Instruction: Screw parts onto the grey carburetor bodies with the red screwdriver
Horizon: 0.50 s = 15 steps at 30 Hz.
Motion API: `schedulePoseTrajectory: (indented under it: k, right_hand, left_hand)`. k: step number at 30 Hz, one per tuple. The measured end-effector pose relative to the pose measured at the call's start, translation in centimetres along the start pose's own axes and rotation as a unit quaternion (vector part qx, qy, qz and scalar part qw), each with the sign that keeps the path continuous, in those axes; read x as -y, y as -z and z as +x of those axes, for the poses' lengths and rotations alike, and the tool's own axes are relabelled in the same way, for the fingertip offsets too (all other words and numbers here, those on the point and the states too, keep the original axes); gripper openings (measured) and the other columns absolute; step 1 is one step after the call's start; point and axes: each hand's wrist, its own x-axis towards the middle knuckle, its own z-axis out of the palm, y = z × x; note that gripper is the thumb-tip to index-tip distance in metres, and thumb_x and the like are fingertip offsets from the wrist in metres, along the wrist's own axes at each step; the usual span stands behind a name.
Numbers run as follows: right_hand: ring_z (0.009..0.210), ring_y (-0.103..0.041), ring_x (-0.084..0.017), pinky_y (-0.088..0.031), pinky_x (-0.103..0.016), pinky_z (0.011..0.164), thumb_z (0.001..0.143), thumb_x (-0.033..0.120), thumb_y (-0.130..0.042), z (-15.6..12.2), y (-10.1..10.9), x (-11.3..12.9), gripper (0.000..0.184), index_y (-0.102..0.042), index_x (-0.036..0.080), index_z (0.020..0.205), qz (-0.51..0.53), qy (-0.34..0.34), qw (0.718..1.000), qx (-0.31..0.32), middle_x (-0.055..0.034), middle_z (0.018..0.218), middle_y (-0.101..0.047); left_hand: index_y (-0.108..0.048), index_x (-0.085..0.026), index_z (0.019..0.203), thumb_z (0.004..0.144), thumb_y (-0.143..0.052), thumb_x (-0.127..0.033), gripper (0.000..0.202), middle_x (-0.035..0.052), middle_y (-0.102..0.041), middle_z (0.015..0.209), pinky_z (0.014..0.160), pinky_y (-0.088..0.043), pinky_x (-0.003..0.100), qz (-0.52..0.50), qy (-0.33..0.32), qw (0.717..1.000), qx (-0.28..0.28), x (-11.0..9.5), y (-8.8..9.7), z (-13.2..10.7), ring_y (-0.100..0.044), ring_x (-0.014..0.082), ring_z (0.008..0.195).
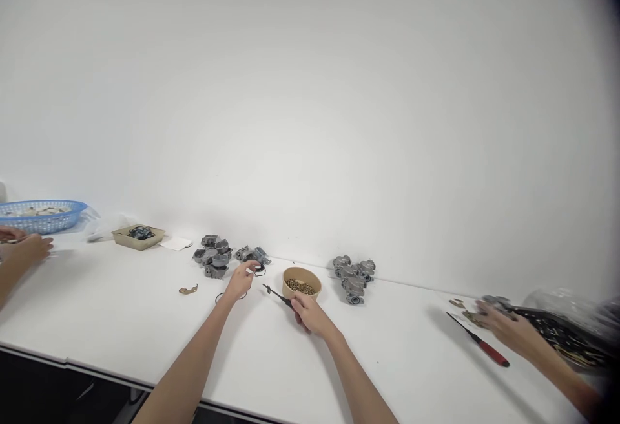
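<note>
My right hand (309, 315) is closed round the handle of a screwdriver (279, 296), whose dark shaft points left; a small dark piece sits near its tip. My left hand (241, 280) reaches forward with thumb and fingers apart, beside a thin black ring (260, 271). Whether its fingertips touch the ring is unclear. Another black ring (219, 297) lies partly hidden under my left wrist. A round tan bowl (302, 275) of small brass-coloured screws stands just beyond my right hand. Grey metal housings (213, 257) are piled past my left hand, with a few more (252, 254) beside them.
Several more grey housings (355, 276) stand right of the bowl. A brownish bracket (188, 289) lies at left, near a tray of dark parts (138, 243) and a blue basket (53, 220). Co-workers' hands (26, 249) show at both sides. Another screwdriver (484, 345) lies at right.
</note>
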Motion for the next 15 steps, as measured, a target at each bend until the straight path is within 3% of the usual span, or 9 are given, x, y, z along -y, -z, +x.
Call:
schedulePoseTrajectory:
  k: [5, 10, 15]
  right_hand:
    - [0.050, -0.061, -0.018, -0.046, -0.031, 0.051, 0.069, 0.045, -0.071, 0.6, -0.3, 1.0, 0.015, -0.070, 0.032, 0.077, 0.054, 0.001, 0.997, 0.062, -0.0066, 0.057, -0.064]
    - [0.044, -0.050, -0.016, -0.041, -0.030, 0.048, 0.075, 0.053, -0.065, 2.0, 1.2, 2.1, 0.028, -0.067, 0.025, 0.077, 0.053, -0.010, 0.986, 0.159, 0.0003, 0.047, -0.051]
    - [0.049, -0.039, -0.011, -0.032, -0.024, 0.049, 0.083, 0.051, -0.062, 2.3, 1.8, 2.7, 0.033, -0.065, 0.018, 0.082, 0.049, 0.010, 0.978, 0.201, 0.0049, 0.052, -0.043]
  left_hand:
    - [-0.065, -0.016, 0.115, 0.083, -0.053, -0.031, 0.037, 0.0123, -0.068, 0.108, 0.055, -0.049, 0.022, -0.082, 0.040, 0.995, 0.050, -0.6, -0.1, -0.2, -0.066, 0.0198, 0.085]
    - [-0.066, -0.015, 0.114, 0.082, -0.060, -0.046, 0.045, 0.0147, -0.070, 0.111, 0.057, -0.052, 0.024, -0.155, 0.046, 0.979, 0.123, -2.2, -1.5, -1.1, -0.069, 0.0223, 0.089]
    - [-0.065, -0.016, 0.116, 0.080, -0.063, -0.056, 0.054, 0.0156, -0.068, 0.117, 0.061, -0.051, 0.024, -0.203, 0.044, 0.965, 0.159, -3.1, -2.2, -1.8, -0.070, 0.0222, 0.093]
